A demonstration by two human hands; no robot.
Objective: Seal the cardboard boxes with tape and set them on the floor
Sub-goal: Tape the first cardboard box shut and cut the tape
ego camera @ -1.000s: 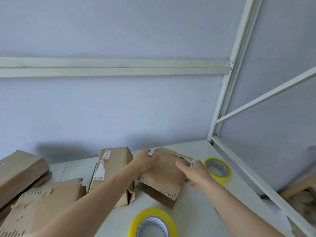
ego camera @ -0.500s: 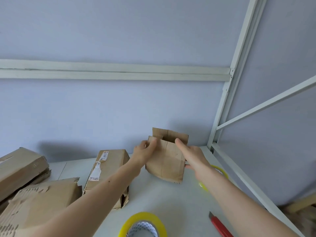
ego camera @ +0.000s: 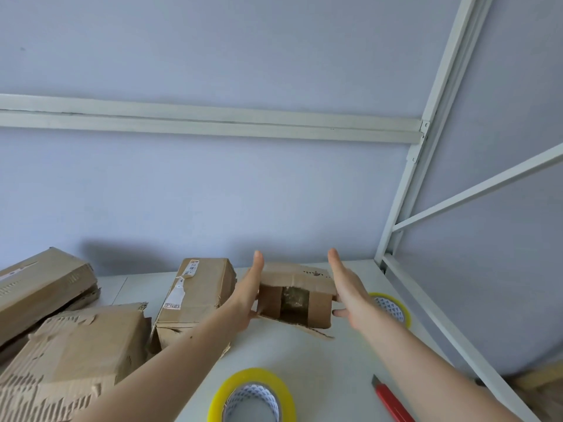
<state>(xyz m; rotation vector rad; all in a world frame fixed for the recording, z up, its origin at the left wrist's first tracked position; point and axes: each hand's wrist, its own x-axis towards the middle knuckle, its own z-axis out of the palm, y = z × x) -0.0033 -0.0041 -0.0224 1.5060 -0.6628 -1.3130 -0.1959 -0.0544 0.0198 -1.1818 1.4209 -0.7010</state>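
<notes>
The small box (ego camera: 295, 295) now lies tipped on the table (ego camera: 332, 360), flat left hand (ego camera: 249, 295) and right hand (ego camera: 350, 292) pressing its sides.

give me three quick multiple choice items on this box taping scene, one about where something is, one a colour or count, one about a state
1. Where does the red utility knife lie?
A. on the white table, by the person's right forearm
B. on top of a box
C. inside a tape roll

2. How many yellow tape rolls are in view?
A. one
B. two
C. four

3. How is the near end of the small box between the hands?
A. taped shut
B. crushed flat
C. open, with a dark gap between its flaps

Answers:
1. A: the knife rests on the table near the front right.
2. B: a near roll sits in front, a far roll behind the right hand.
3. C: the flaps stand apart, and the left hand and right hand flank the box with straight fingers.
</notes>
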